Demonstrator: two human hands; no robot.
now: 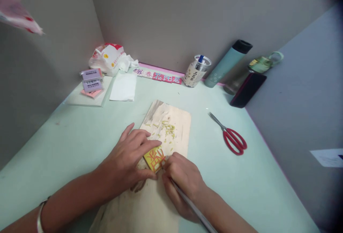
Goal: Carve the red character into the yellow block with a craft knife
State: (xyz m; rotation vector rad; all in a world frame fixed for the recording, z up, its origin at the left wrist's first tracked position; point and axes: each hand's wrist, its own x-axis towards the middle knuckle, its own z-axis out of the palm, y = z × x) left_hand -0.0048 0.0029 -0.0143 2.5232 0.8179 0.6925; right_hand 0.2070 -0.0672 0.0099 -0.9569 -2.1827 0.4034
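A small yellow block (pixel 154 158) with a red character on it lies on a pale wooden board (pixel 171 122). My left hand (pixel 128 159) rests on the board with fingers laid over the block's left side, holding it in place. My right hand (pixel 182 183) is closed round a thin grey carving tool (pixel 193 208), whose tip meets the block's right edge. Green-yellow shavings (pixel 167 130) are scattered on the board just beyond the block.
Red-handled scissors (pixel 232 136) lie to the right of the board. At the back stand a can with pens (pixel 197 70), a teal flask (pixel 227 63), a dark phone (pixel 248 90), a printed strip (pixel 158 75), white paper (pixel 123 87), stacked small boxes (pixel 91 81) and a plastic bag (pixel 108 58).
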